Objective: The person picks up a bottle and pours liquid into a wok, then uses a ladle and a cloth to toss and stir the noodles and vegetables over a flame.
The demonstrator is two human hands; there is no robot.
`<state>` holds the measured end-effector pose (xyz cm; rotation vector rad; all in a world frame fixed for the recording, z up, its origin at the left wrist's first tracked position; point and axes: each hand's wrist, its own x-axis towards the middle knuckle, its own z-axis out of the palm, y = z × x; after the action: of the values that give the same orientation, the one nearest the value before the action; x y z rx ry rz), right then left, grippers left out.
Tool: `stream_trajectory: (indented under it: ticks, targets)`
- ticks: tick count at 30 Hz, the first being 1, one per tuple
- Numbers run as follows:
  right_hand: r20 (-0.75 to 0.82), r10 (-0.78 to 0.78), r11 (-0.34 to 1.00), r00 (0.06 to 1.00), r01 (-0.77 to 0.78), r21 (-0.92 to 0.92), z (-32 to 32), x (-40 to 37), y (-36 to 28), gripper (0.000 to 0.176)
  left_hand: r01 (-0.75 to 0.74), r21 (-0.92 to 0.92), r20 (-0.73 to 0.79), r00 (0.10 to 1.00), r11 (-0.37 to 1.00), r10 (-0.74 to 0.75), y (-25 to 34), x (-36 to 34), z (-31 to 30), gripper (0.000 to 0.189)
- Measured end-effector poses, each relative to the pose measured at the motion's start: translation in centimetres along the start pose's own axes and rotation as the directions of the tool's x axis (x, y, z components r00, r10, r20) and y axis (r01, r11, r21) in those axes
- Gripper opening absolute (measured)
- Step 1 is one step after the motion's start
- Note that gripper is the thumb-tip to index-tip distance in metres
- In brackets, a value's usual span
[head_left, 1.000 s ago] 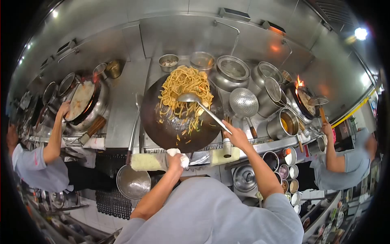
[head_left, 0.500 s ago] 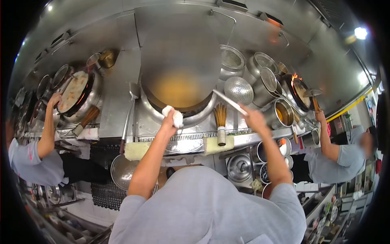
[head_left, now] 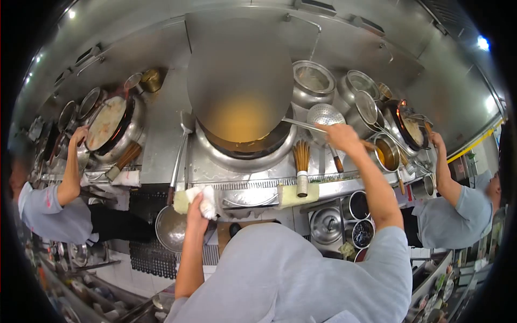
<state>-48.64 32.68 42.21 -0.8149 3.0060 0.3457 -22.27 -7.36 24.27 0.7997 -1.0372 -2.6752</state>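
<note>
My left hand is closed round a folded white cloth, near the stove's front edge and apart from the wok. Across the cooking station, my right hand grips a long-handled metal utensil with a wooden end. Its shaft slants over the right rim of the large wok, and its head is hidden behind a blurred patch. Yellowish food shows at the wok's lower edge. Just below my right forearm's reach, a skimmer lies with its wooden handle toward me.
A bamboo brush stands at the stove's front edge by a yellow cloth. Left of the wok lies a long-handled ladle. Pots line the right rear. Co-workers work at woks on the left and right.
My left hand has drawn back from the wok's rim toward the front edge, with the white cloth. My right hand has moved forward, and the utensil's shaft now lies flatter over the wok's rim.
</note>
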Motion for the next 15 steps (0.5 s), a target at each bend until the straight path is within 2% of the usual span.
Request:
stream_trajectory:
  ticks: [2,5,6,8,10,11,12,13,14,15]
  targets:
    - [0.132,-0.014,0.987,0.991,-0.008,0.162,-3.3,-2.5,1.1,0.052,-0.098,0.008,-0.083,0.992,0.995,0.098,0.6,-2.3,-3.1,0.032]
    - [0.158,-0.146,0.959,0.977,0.1,0.266,-1.2,-3.2,3.0,0.054,-0.121,-0.083,-0.248,0.964,0.989,0.097,-0.6,-3.2,-8.9,0.033]
    - [0.158,-0.155,0.956,0.975,0.108,0.272,-0.4,-2.7,1.5,0.054,-0.126,-0.08,-0.257,0.961,0.989,0.101,-1.0,-3.7,-9.5,0.033]
    - [0.244,-0.029,0.941,0.969,-0.056,0.335,1.7,-1.5,-2.0,0.054,-0.1,-0.169,-0.329,0.944,0.981,0.039,-1.7,-4.1,-9.9,0.033]
    - [0.079,-0.07,0.897,0.994,0.028,0.441,6.5,-1.5,-2.3,0.054,-0.085,-0.148,-0.312,0.949,0.985,0.035,-2.2,-4.1,-9.8,0.031]
    - [0.093,-0.091,0.828,0.991,0.024,0.56,6.6,-2.4,-2.4,0.057,-0.076,-0.126,-0.322,0.946,0.989,0.032,-2.4,-4.1,-9.8,0.03]
    - [0.092,-0.101,0.826,0.991,0.032,0.563,5.2,-3.4,-3.1,0.057,-0.063,-0.103,-0.334,0.942,0.993,0.025,-2.7,-4.1,-9.9,0.03]
    - [0.317,-0.053,0.721,0.947,-0.183,0.668,3.1,-4.5,-4.1,0.057,-0.07,-0.102,-0.339,0.94,0.992,0.032,-3.1,-3.9,-9.9,0.03]
    - [0.529,-0.042,0.589,0.848,-0.406,0.699,2.1,-5.2,-5.0,0.057,-0.1,-0.084,-0.342,0.938,0.992,0.065,-3.6,-3.5,-9.8,0.029]
    - [0.464,-0.077,0.575,0.883,-0.341,0.744,3.3,-5.2,-6.2,0.057,-0.125,-0.066,-0.341,0.935,0.99,0.095,-4.1,-3.2,-9.5,0.028]
